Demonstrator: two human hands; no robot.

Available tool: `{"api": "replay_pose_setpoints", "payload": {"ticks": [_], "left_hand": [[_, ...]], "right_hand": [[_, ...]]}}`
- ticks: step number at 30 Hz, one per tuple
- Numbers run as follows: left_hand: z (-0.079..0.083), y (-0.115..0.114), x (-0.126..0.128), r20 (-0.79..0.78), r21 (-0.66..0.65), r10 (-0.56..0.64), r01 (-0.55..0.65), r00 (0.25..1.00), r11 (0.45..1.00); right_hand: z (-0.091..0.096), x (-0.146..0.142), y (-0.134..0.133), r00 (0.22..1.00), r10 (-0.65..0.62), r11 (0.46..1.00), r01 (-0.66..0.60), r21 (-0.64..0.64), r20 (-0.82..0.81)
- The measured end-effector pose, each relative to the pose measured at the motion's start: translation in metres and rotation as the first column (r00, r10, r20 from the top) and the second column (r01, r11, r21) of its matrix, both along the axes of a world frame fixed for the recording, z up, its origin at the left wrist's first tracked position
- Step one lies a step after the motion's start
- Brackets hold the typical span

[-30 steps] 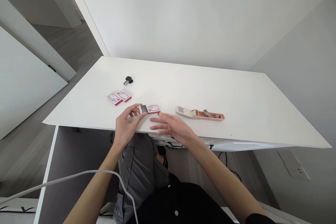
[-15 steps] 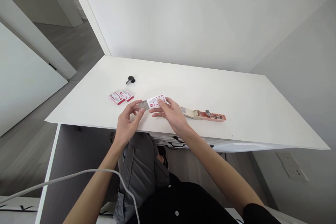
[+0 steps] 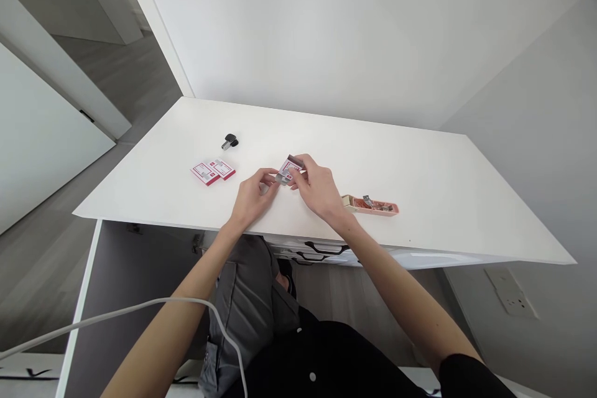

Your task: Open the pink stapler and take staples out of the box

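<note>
The person's two hands meet over the front part of the worktop, around one small red-and-white box. The right hand is closed on it, thumb across the labelled face and fingers around the far side, holding it tilted. The left hand has its fingertips at the box's lower-left end, where a greyish flap or inner piece shows; at this size one cannot tell whether they pinch that piece or merely touch it.

The step in hand looks like working at that end of the box. By the look of it, the next move calls for a steady right grip, light enough not to crush the card, and fine fingertip control from the left.

Two similar boxes lie overlapping to the left, with a small black-and-metal object beyond them. To the right of the hands, a pinkish case lies open with metal bits inside, its cream end partly hidden by the right hand.
</note>
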State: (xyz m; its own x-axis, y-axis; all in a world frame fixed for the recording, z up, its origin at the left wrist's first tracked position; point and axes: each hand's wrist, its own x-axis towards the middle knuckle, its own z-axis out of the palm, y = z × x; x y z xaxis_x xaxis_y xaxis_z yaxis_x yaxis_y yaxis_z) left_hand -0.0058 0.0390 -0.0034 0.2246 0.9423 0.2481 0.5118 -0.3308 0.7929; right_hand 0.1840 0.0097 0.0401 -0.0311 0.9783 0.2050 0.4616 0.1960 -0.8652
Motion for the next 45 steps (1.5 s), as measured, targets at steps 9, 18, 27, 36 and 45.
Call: {"api": "replay_pose_setpoints", "payload": {"ticks": [9, 18, 27, 36, 45], "left_hand": [[-0.002, 0.001, 0.001, 0.009, 0.011, 0.000, 0.000, 1.000, 1.000], [0.000, 0.001, 0.004, -0.011, 0.035, 0.042, -0.041, 0.999, 0.999], [0.001, 0.001, 0.005, 0.010, 0.045, 0.087, -0.087, 0.996, 0.995], [0.001, 0.001, 0.005, 0.017, 0.024, 0.094, -0.095, 0.995, 0.995], [0.005, -0.003, 0.003, 0.037, -0.028, 0.061, -0.060, 0.997, 0.998]], "right_hand": [[-0.002, 0.003, -0.004, 0.982, 0.067, 0.989, -0.088, 0.116, 0.176], [-0.003, 0.006, -0.009, 0.970, 0.143, 0.961, -0.183, 0.206, 0.195], [-0.003, 0.012, -0.008, 0.970, 0.210, 0.949, -0.231, 0.212, 0.120], [0.001, 0.015, -0.010, 0.972, 0.232, 0.962, -0.236, 0.137, 0.050], [0.003, 0.019, -0.003, 0.978, 0.100, 0.995, -0.101, 0.006, -0.185]]}}
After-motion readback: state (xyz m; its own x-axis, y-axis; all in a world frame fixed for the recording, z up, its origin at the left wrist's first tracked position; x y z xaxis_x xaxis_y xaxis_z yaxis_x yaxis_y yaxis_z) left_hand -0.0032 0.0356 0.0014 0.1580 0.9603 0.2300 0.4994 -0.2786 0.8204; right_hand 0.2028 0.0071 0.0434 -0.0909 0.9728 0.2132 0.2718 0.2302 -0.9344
